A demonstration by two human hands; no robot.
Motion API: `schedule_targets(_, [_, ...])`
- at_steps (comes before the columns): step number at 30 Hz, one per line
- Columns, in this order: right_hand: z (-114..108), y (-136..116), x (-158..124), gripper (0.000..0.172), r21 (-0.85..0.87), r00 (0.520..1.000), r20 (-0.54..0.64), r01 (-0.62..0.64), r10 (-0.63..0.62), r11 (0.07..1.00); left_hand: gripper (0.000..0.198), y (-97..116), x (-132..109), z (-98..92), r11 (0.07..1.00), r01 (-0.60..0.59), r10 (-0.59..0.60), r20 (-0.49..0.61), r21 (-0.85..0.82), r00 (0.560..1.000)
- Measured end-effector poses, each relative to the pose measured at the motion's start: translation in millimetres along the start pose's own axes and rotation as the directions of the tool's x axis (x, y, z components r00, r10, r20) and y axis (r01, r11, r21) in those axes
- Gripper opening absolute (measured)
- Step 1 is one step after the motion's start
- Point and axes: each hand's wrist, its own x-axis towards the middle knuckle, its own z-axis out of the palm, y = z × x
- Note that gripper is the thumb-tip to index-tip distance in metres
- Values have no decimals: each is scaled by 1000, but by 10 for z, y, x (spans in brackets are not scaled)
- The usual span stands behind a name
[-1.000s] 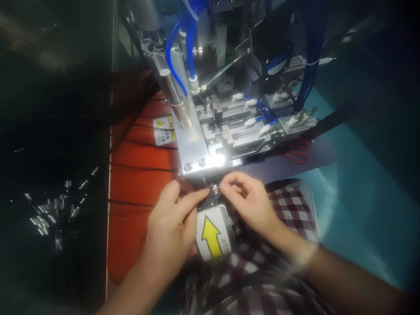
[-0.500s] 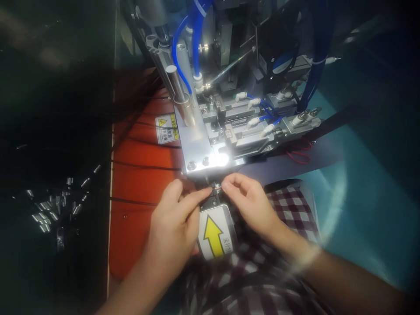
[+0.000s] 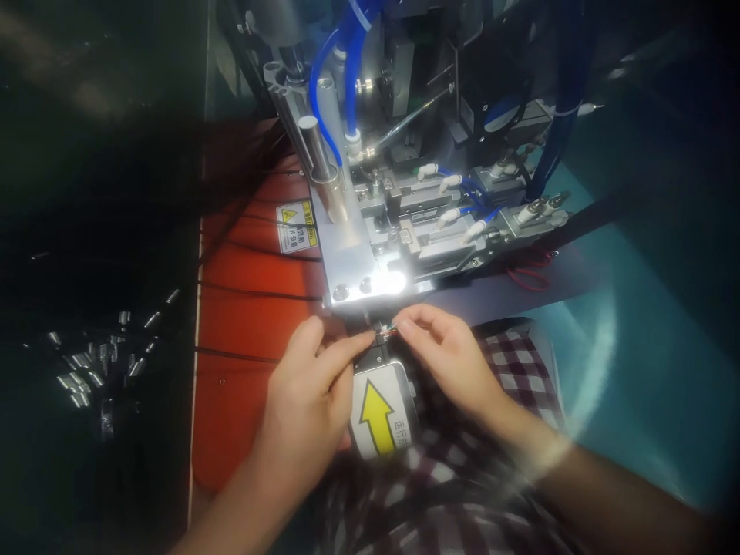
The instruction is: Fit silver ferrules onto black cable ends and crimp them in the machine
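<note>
Below the bright metal plate (image 3: 352,258) of a machine, my two hands meet at a small metal fixture (image 3: 382,333). Thin coloured wires (image 3: 392,329), reddish and teal, run from this fixture to my right hand (image 3: 442,351), whose thumb and forefinger pinch their ends. On the other side, my left hand (image 3: 312,385) is closed, its other fingers curled under. One outstretched digit reaches the fixture's left edge; whatever those fingers hold is hidden. Just under the hands sits a white label with a yellow arrow (image 3: 377,416) on a rounded block.
Blue air hoses (image 3: 351,92) and pneumatic cylinders (image 3: 445,250) rise behind the hands. Black cables cross the orange base (image 3: 231,416), which carries a warning label (image 3: 297,227). Several small shiny metal pieces (image 3: 86,366) lie on the dark surface at left.
My right hand has drawn slightly to the right, so more of the coloured wires shows between it and the fixture. My left hand stays at the fixture. The whole view has shifted slightly.
</note>
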Motion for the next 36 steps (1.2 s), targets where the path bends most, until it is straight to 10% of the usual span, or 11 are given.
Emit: schedule_targets(36, [33, 77, 15, 14, -29, 1000, 22, 14, -13, 999, 30, -1, 6, -2, 1000, -16, 16, -9, 2, 1000])
